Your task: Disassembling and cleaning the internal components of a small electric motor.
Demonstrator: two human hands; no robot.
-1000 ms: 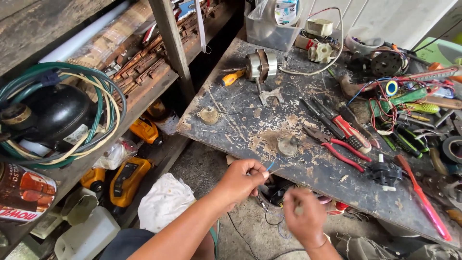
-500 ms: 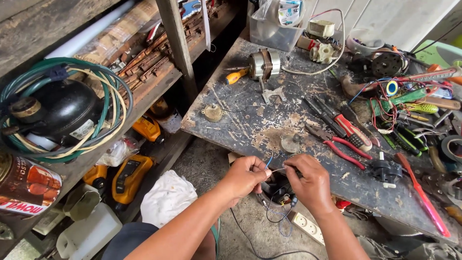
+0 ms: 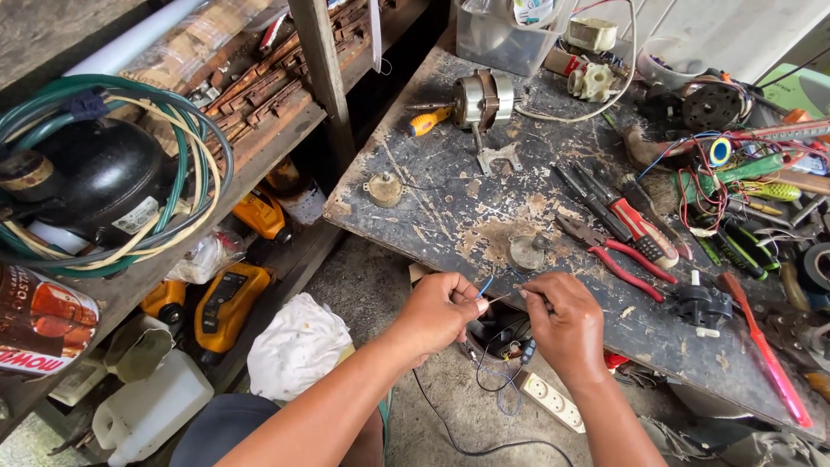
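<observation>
Left hand (image 3: 441, 311) and right hand (image 3: 566, 320) each pinch a thin wire (image 3: 497, 298) end at the counter (image 3: 450, 207) edge. Light, floppy, probably fragile; hold near the tips.

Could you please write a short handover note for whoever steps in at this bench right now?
Left hand: fingertips pinched on thin wires.
Right hand: pinching the same wires from the other side, over the near edge of the workbench.
Below the hands: a dark part with trailing wires and a white power strip.
Red-handled pliers lie unused nearby.
Done: wire ends brought together.
Left: whether they are joined cannot be told.
</observation>
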